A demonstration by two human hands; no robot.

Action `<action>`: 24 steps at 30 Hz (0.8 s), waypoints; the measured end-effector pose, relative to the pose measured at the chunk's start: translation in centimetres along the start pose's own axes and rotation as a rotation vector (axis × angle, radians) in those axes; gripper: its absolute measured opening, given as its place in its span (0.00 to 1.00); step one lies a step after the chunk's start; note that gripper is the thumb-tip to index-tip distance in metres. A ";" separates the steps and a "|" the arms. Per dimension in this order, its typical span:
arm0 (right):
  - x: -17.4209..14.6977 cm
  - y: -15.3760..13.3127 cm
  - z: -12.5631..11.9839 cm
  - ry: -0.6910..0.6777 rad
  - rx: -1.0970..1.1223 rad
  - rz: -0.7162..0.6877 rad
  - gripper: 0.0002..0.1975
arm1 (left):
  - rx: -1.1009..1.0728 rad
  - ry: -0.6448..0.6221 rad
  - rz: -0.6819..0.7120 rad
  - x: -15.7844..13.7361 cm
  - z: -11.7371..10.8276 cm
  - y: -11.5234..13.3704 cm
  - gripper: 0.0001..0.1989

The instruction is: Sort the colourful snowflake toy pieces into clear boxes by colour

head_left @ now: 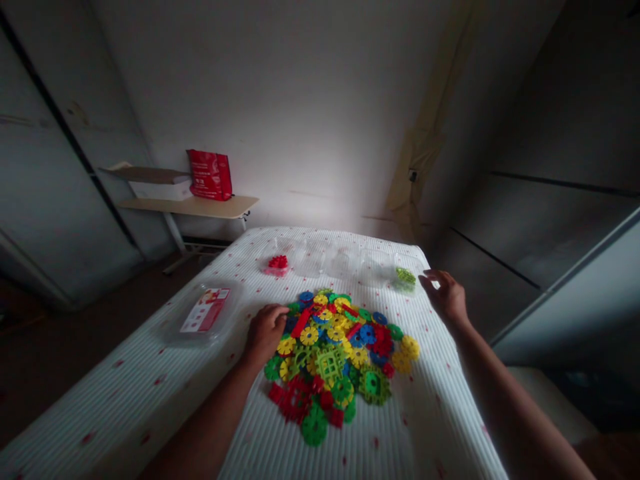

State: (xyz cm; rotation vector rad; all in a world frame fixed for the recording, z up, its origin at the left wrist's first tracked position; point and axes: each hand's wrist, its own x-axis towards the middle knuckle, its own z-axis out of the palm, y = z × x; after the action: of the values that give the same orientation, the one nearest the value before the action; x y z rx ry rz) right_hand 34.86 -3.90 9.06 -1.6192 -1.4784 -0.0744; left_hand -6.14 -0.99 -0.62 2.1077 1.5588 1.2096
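A heap of plastic building pieces (330, 358) lies on the striped bed cover: notched discs in yellow, blue, green and red, and square lattice pieces in light green and red. My left hand (267, 333) rests at the heap's left edge, its fingers loosely bent and apart, touching the outer pieces; I see nothing held. At the right, my right hand (445, 297) hovers beside a clear container with light green pieces (405, 277). Its thumb and fingers are apart with nothing visible between them. Red pieces (278, 262) sit in another clear container at the back left.
Clear plastic containers (330, 259) stand in a row behind the heap. A larger clear box with a red-and-white label (206, 311) lies at the left. Beyond the bed is a small table (220, 208) bearing a red bag (210, 175) and a white box (160, 191).
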 end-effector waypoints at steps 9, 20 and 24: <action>-8.7 -6.8 -1.7 -0.699 0.181 -0.203 0.11 | 0.025 -0.007 0.012 0.0 0.0 0.0 0.12; -13.1 -7.7 -0.6 -0.713 -0.115 -0.475 0.25 | 0.064 -0.021 0.003 0.0 0.0 0.1 0.11; -11.2 -5.9 -0.9 -0.581 0.070 -0.302 0.20 | 0.066 -0.014 0.012 -0.1 0.0 0.1 0.11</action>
State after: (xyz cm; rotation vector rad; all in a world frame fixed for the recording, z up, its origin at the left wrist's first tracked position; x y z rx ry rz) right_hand 27.40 -13.78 6.39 -1.4095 -2.1353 0.2993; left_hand -6.07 -1.08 -0.57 2.1643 1.6034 1.1596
